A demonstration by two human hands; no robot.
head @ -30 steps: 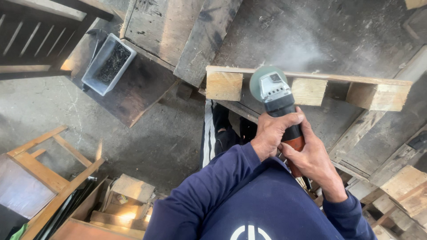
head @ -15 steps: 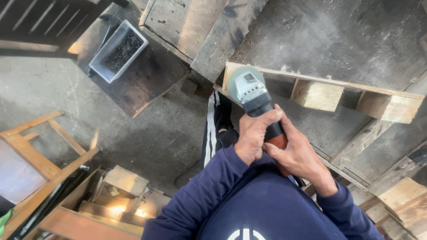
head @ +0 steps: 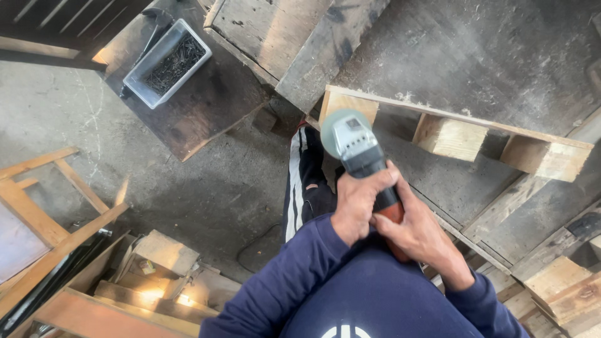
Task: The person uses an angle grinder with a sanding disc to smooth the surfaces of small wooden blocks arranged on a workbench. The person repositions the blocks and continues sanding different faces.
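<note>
Gripping an angle grinder [head: 354,145] with both fists, the left hand [head: 358,205] wraps the body and the right hand [head: 418,233] clasps the orange rear grip. Its disc sits against the end block of a wooden pallet [head: 460,134]. A grey tray of nails [head: 168,61] rests well apart.

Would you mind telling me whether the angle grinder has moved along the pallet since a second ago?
Yes. The angle grinder has shifted left along the pallet, from between the left and middle blocks to the left end block.

Navy sweatshirt [head: 375,294], white-striped black trousers [head: 307,181].
</note>
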